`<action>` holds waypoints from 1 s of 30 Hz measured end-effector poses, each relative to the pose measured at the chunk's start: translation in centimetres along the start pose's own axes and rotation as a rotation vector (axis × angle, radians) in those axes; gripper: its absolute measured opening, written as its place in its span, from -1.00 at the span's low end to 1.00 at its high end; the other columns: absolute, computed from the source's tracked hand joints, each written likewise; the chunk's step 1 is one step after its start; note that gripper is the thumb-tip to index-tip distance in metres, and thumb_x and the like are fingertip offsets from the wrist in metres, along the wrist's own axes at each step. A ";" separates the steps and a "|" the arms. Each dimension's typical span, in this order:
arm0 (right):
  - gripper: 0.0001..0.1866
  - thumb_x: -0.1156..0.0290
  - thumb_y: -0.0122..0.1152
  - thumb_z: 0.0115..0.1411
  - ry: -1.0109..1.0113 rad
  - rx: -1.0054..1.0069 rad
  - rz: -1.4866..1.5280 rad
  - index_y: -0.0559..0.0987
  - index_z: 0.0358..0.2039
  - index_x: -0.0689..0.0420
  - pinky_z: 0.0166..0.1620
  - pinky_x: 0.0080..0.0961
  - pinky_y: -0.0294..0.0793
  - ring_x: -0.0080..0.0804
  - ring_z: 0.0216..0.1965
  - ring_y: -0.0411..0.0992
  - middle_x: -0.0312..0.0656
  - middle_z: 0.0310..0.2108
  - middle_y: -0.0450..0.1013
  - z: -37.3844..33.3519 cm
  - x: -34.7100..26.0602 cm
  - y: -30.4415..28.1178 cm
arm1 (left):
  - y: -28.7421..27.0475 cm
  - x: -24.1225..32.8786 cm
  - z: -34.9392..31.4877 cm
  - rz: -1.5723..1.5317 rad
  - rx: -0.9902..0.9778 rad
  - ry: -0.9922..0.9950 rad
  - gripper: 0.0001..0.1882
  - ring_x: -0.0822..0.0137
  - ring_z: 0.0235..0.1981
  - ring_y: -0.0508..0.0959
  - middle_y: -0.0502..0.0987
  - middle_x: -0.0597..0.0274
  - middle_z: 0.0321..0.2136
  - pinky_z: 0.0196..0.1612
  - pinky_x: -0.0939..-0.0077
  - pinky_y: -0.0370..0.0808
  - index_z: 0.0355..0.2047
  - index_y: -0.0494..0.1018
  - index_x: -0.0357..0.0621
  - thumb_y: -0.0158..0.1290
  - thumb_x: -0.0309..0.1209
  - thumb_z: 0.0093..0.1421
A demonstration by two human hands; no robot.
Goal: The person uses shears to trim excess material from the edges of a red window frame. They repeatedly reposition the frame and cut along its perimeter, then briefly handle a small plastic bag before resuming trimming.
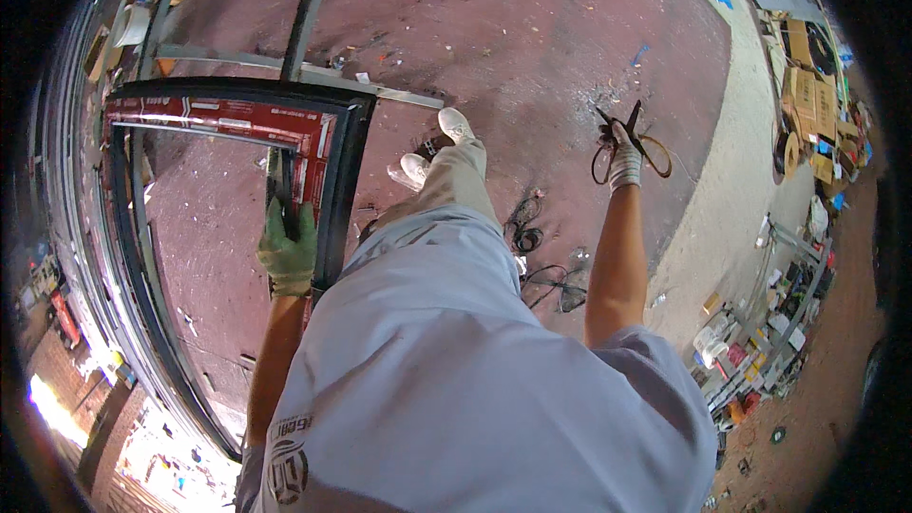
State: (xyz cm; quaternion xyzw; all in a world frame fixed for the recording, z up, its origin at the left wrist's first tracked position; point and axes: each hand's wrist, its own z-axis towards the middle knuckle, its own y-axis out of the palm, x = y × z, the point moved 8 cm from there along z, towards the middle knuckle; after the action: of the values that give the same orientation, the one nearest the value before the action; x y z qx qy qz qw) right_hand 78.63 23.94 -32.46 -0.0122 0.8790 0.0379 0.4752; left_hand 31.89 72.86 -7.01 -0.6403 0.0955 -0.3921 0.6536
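My right hand, in a pale glove, is held out to the right and closed round the middle of a pair of scissors. Their dark blades spread apart beyond my fingers, and large looped handles stick out on both sides of the hand. On the left, my left hand wears a green glove and grips the inner edge of a large dark frame. Red printed film covers the face of that frame. The fingertips lie beside a dark upright strip; their far side is hidden.
Metal rails stand beyond the frame, next to my shoes. Black cables lie on the reddish floor between my legs and right arm. Cardboard boxes and a cluttered rack line the right side.
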 end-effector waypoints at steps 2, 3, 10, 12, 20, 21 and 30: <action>-0.73 0.30 0.32 0.21 0.001 -0.128 -0.015 0.61 -0.16 0.20 -0.32 -0.50 0.48 -0.40 -0.40 0.54 -0.15 -0.37 0.61 -1.3 -1.8 5.0 | 0.0 0.1 0.0 -0.018 0.011 0.003 -0.49 0.02 -0.39 0.68 0.65 -0.08 -0.33 -0.37 0.27 0.60 0.00 0.51 -0.30 0.26 -0.19 0.15; -0.72 0.29 0.32 0.21 0.002 -0.177 -0.035 0.61 -0.16 0.20 -0.31 -0.49 0.49 -0.40 -0.39 0.54 -0.15 -0.36 0.61 -2.1 -2.7 7.3 | 0.0 -0.1 -0.1 -0.018 0.001 -0.024 -0.50 0.02 -0.40 0.68 0.65 -0.07 -0.33 -0.37 0.27 0.60 -0.01 0.52 -0.28 0.26 -0.20 0.15; -0.64 0.13 0.18 0.26 0.164 -0.689 0.165 0.60 -0.21 0.20 -0.22 -0.33 0.54 -0.29 -0.33 0.55 -0.11 -0.32 0.59 -9.8 -6.1 23.2 | -0.2 -0.2 -0.1 -0.049 -0.006 -0.102 -0.53 0.11 -0.46 0.66 0.64 -0.03 -0.40 -0.39 0.27 0.58 -0.02 0.54 -0.22 0.26 -0.18 0.15; -0.65 0.12 0.15 0.28 0.263 -0.623 0.216 0.58 -0.22 0.20 -0.21 -0.32 0.55 -0.25 -0.30 0.55 -0.13 -0.32 0.57 -11.9 -5.2 25.9 | 0.0 -0.4 -0.3 -0.011 -0.079 -0.149 -0.53 0.01 -0.34 0.66 0.63 -0.05 -0.29 -0.33 0.23 0.59 -0.02 0.51 -0.22 0.24 -0.19 0.15; -0.79 0.23 0.20 0.27 0.721 -0.779 0.330 0.60 -0.21 0.08 -0.15 -0.37 0.54 -0.37 -0.28 0.53 -0.27 -0.35 0.56 -25.1 1.9 34.6 | -0.9 0.6 0.3 -0.002 0.024 -0.025 -0.53 0.02 -0.49 0.65 0.63 -0.06 -0.42 -0.43 0.27 0.58 -0.05 0.51 -0.28 0.25 -0.21 0.14; -0.81 0.27 0.20 0.27 0.743 -0.792 0.402 0.59 -0.20 0.08 -0.13 -0.35 0.55 -0.35 -0.28 0.54 -0.25 -0.35 0.57 -26.3 2.7 35.2 | -0.9 0.7 0.3 0.001 0.034 -0.011 -0.53 0.02 -0.49 0.65 0.63 -0.07 -0.42 -0.43 0.28 0.58 -0.05 0.51 -0.29 0.25 -0.21 0.14; -0.80 0.25 0.19 0.27 0.840 -0.703 0.422 0.57 -0.27 0.13 -0.26 -0.33 0.55 -0.30 -0.34 0.54 -0.19 -0.39 0.55 -30.5 5.5 37.7 | -0.7 0.5 0.3 0.022 0.036 -0.006 -0.49 0.00 -0.49 0.65 0.63 -0.09 -0.38 -0.44 0.26 0.58 0.01 0.49 -0.30 0.23 -0.21 0.14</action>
State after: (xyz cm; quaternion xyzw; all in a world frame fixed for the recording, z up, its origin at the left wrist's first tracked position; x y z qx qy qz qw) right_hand 48.01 59.24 -18.31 -0.0076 0.9100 0.4130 0.0359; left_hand 32.13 72.82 -6.12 -0.6285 0.0933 -0.3846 0.6696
